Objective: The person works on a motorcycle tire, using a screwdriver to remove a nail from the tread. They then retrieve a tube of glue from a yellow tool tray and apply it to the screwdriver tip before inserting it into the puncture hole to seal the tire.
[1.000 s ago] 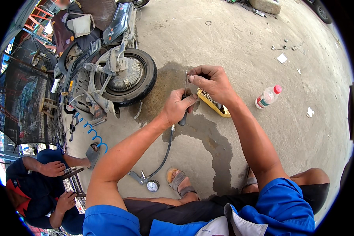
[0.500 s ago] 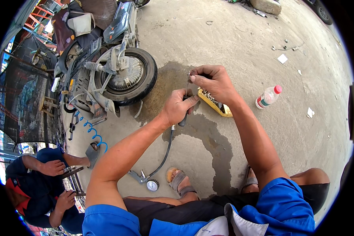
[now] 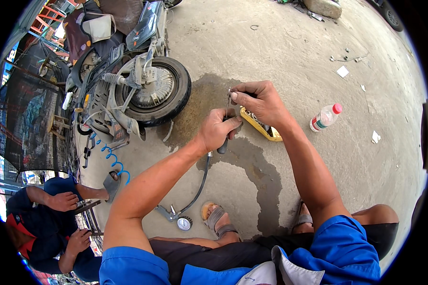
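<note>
With my left hand I grip a thin-shafted tool with a black handle, its shaft upright above my fist. The fingers of my right hand pinch at the top of that shaft, where any small piece is too small to name. Just beyond my hands lies an open yellow case with metal pieces inside. A black hose runs below my left hand to a metal inflator with a round gauge on the ground.
An electric scooter stands at upper left, with a blue coiled hose below it. A plastic bottle stands right of my hands. A co-worker's hands rest at lower left. A stone block and car wheel are behind.
Both my hands and the tool have shifted very slightly to the right. The grip and pinch look the same.
</note>
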Tool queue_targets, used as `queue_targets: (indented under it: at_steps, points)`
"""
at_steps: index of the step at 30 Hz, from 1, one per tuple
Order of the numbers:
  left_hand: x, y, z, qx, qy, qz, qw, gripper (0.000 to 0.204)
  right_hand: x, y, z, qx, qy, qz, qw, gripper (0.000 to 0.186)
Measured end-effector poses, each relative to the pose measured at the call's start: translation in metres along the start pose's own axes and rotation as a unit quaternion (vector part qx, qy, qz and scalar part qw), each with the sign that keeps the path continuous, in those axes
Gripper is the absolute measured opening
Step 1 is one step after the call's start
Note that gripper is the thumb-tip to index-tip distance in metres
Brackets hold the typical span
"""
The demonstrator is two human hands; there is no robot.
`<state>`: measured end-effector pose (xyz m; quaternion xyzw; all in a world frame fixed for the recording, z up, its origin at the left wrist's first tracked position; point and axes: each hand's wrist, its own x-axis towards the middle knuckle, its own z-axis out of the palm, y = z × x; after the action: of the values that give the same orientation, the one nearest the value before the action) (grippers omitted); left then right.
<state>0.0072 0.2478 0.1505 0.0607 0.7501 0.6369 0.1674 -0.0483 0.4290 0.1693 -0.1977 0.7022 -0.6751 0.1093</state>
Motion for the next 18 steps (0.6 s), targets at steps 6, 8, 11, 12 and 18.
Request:
queue_targets:
  at_steps: [6,8,11,12,18]
  points:
    - [0.001,0.005,0.001,-0.073,-0.034,-0.023,0.996,0.023,0.0,-0.001,0.002,-0.007,0.001,0.004,1.0,0.029]
    - [0.002,0.007,0.0,-0.069,-0.041,-0.033,0.996,0.025,0.0,-0.001,0.002,-0.005,0.001,0.01,1.0,0.029]
    - [0.003,0.01,0.001,-0.062,-0.058,-0.048,0.995,0.026,0.001,0.003,0.002,-0.003,0.001,0.012,1.0,0.029]
    - [0.003,0.011,0.001,-0.059,-0.064,-0.054,0.995,0.027,0.001,0.004,0.001,-0.002,-0.001,0.011,1.0,0.028]
    - [0.004,0.006,-0.003,0.02,-0.063,-0.041,0.997,0.032,0.0,0.004,0.0,0.003,-0.004,0.01,1.0,0.027]
